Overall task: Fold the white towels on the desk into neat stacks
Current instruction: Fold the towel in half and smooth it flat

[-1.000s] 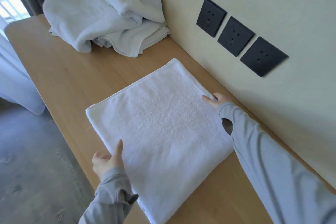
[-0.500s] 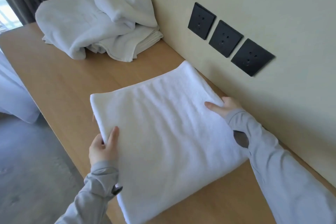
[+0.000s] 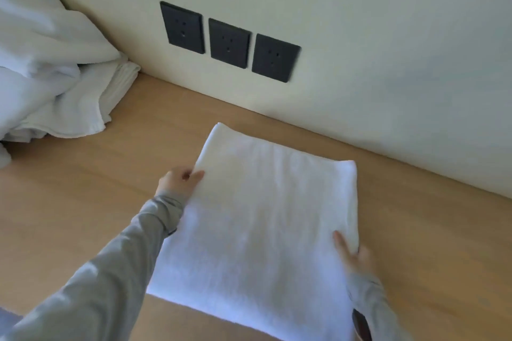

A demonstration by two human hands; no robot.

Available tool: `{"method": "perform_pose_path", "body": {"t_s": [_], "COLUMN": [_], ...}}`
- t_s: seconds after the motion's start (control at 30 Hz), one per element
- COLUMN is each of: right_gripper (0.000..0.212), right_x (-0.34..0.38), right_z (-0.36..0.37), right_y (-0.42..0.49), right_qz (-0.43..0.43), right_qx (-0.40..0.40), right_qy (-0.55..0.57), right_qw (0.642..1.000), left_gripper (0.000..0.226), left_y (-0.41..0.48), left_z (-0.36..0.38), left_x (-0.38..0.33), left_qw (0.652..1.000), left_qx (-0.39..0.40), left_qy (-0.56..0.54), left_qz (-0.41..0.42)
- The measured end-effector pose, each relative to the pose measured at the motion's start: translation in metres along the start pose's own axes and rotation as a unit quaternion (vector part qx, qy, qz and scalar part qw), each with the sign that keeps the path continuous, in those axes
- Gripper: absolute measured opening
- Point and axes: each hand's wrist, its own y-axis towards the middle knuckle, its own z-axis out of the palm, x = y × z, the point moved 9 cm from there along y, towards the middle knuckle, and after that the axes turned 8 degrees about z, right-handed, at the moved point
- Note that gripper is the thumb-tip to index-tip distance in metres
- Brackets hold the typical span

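Loose towel pile [image 3: 50,69] sits far left on the desk [image 3: 97,174], pushed against the wall. My left hand [image 3: 177,181] pinches the left edge of the folded towel [image 3: 257,216], thumb on top, other fingers curled at the edge. Three black sockets [image 3: 228,43] on the wall behind. Folded towel lies flat mid-desk, well apart from the pile. My right hand [image 3: 353,253] rests on its right edge, fingers straight and close together; can't tell about the thumb.

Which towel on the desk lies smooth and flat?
The towel between the left hand and right hand; the others lie crumpled in a heap at left.
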Motion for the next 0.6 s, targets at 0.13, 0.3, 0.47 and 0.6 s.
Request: {"method": "perform_pose_path", "body": {"t_s": [0.13,0.3,0.47,0.6], "right_gripper": [0.074,0.054,0.057,0.058], "right_x": [0.015,0.092,0.039,0.015], "right_z": [-0.008,0.104,0.092,0.049], "right_y": [-0.013,-0.066,-0.022,-0.005], "right_qz": [-0.067,-0.365,-0.322,-0.275], "right_qx": [-0.179,-0.115,-0.074,-0.067], "right_qy": [-0.157,-0.348,-0.439,-0.415], "right_qw": [0.969,0.856,0.835,0.865], "left_gripper": [0.056,0.068,0.076,0.074], "left_y": [-0.006,-0.074,-0.059,-0.044], "left_z": [0.020,0.102,0.084,0.068], "left_x": [-0.002,-0.072,-0.033,-0.017], "left_qw": [0.989,0.882,0.861,0.863], "left_qx": [-0.046,0.049,0.069,0.090], "left_qy": [0.133,0.315,0.356,0.355], "left_qz": [0.047,0.347,0.356,0.347]}}
